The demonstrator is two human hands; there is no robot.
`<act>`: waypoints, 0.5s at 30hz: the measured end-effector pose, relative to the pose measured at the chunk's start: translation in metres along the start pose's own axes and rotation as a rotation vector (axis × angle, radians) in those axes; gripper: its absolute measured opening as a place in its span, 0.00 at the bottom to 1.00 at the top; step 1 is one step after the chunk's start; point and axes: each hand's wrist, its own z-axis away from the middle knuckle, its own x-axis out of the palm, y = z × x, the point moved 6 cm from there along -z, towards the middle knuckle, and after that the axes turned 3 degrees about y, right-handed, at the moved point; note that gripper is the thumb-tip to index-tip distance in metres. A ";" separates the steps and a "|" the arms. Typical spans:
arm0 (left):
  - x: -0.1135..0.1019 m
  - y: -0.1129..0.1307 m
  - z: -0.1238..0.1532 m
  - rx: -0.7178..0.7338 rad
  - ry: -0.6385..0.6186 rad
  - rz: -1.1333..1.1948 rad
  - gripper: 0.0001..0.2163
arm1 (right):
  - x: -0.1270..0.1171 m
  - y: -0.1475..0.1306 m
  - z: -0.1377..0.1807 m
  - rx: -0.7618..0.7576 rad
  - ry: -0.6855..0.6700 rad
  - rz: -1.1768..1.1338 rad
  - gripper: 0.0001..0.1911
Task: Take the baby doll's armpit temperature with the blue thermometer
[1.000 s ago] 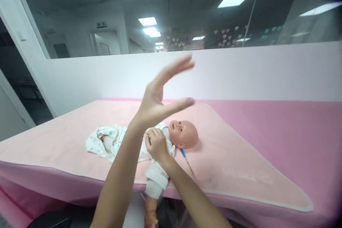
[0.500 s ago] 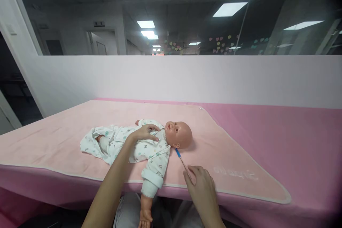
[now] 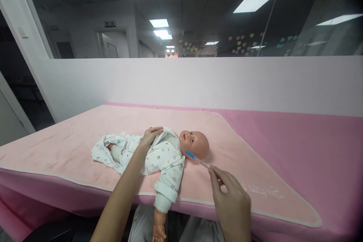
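My right hand [image 3: 231, 204] pinches the near end of a thin thermometer [image 3: 200, 161] between thumb and fingertips; its blue tip sits beyond my fingers, touching the doll [image 3: 159, 155] at the neck, just under the head. My left hand [image 3: 150, 136] lies on the doll's chest, fingers together, curled on the white printed garment [image 3: 164, 159]. Doll lies on its back on the pink blanket [image 3: 70, 143], one arm hanging over the near edge.

left hand [image 3: 149, 135]: bare, no sleeve | right hand [image 3: 231, 202]: bare | lap: grey trousers
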 end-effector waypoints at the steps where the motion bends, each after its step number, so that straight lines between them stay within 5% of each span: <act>1: 0.000 -0.001 0.000 -0.014 -0.008 0.014 0.23 | 0.003 -0.013 -0.008 -0.056 0.010 -0.032 0.12; 7: 0.004 0.002 0.006 -0.048 -0.053 0.085 0.23 | 0.096 -0.068 -0.052 -0.271 -0.321 0.148 0.15; 11: 0.003 0.012 0.017 0.082 -0.006 0.076 0.16 | 0.163 -0.072 -0.068 -0.196 -0.595 0.317 0.15; 15: 0.008 0.013 0.021 0.168 -0.052 -0.142 0.05 | 0.199 -0.071 -0.066 -0.124 -0.673 0.334 0.13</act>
